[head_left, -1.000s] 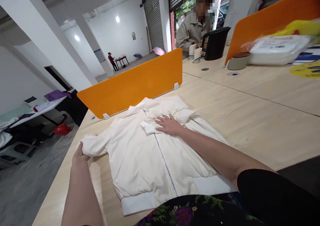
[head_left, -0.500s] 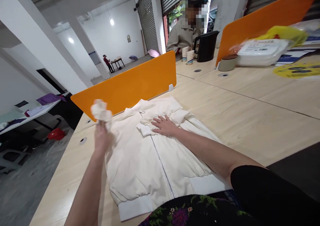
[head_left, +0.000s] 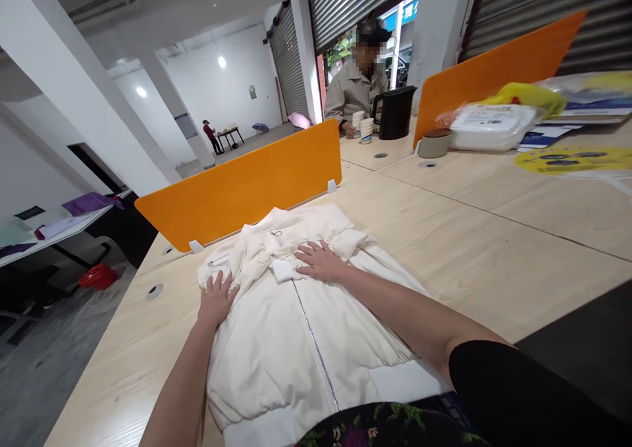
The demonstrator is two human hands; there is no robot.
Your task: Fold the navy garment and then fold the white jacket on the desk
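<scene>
A cream zip-up jacket [head_left: 266,322] lies front up on the wooden table, its collar toward the orange divider and its hem toward me. Both sleeves are folded inward across the upper chest. My left hand [head_left: 216,298] rests on the folded sleeve at the jacket's left edge, just below a small zipped pocket, fingers spread. Flat on the other folded sleeve, near the middle of the chest, lies my right hand [head_left: 320,261], its fingers also apart. The metal front zip runs down from between the cuffs to the hem.
An orange divider [head_left: 241,184] stands behind the jacket. Farther back are paper cups [head_left: 366,131], a black jug [head_left: 396,113] and a seated person [head_left: 363,85]. At right lie a tape roll [head_left: 435,143], a white plastic pack [head_left: 494,126] and a yellow fan [head_left: 573,160].
My left hand has brought the lifted sleeve down across the jacket's chest and let go of it. My right hand has stayed on the other sleeve. The view has tipped slightly upward.
</scene>
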